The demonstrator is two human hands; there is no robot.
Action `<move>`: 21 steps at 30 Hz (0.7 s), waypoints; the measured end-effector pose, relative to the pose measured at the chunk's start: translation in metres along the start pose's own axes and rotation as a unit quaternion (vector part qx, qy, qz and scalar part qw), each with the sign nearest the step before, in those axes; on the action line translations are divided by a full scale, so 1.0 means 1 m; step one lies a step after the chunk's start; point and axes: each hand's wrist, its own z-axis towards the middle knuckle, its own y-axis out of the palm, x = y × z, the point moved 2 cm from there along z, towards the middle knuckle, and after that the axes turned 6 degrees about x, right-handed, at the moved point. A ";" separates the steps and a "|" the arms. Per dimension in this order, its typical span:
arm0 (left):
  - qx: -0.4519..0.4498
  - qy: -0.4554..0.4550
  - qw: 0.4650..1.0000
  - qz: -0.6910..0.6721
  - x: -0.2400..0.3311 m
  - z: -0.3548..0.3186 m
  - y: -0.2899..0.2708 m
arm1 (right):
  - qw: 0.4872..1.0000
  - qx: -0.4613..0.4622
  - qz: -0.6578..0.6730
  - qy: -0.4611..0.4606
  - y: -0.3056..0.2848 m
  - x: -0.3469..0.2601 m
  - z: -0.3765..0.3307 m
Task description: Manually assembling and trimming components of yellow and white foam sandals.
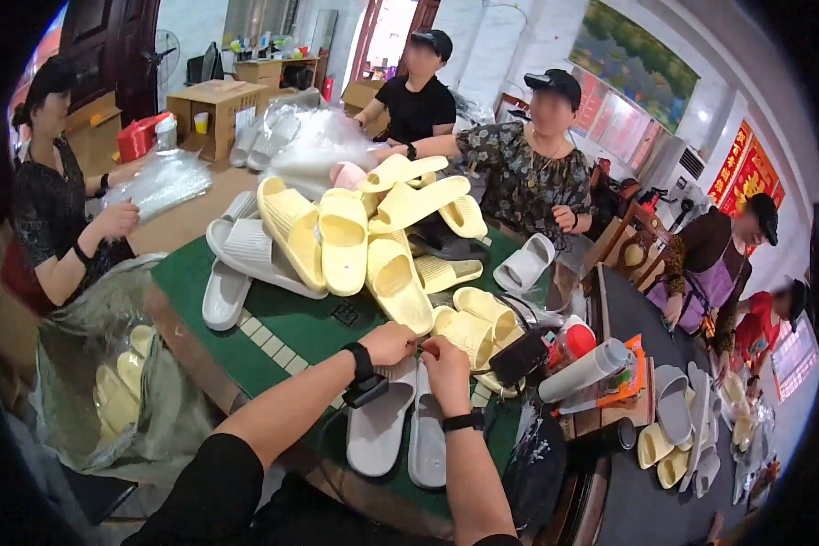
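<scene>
My left hand (389, 345) and my right hand (447, 368) meet at the near side of the green table (187, 282), fingers pinched close together. Whatever lies between the fingertips is too small to make out. Just below them are two grey slippers (375, 431), side by side at the table's near edge, their far ends partly hidden by my hands. A yellow slipper (396, 284) from the heap points its end toward my left hand. More yellow slippers (467, 338) lie just beyond my right hand. Each of my wrists wears a black band.
Yellow and grey slippers (246, 246) heap across the table. To the right stand a white bottle (581, 373), a red-lidded jar (573, 340) and a black device (519, 357). A lined sack (168, 409) holds yellow slippers at left. Several people work around; one handles clear bags (164, 187).
</scene>
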 end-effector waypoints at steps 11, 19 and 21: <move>0.139 -0.046 0.979 -0.143 0.004 -0.016 -0.031 | 0.989 0.087 0.120 0.013 0.001 0.009 -0.007; 0.449 -0.051 0.884 -0.115 0.034 -0.053 -0.161 | 0.986 0.091 0.134 0.030 0.002 0.015 -0.011; 0.527 0.071 0.805 -0.263 0.038 -0.093 -0.222 | 0.984 0.097 0.145 0.034 -0.001 0.015 -0.010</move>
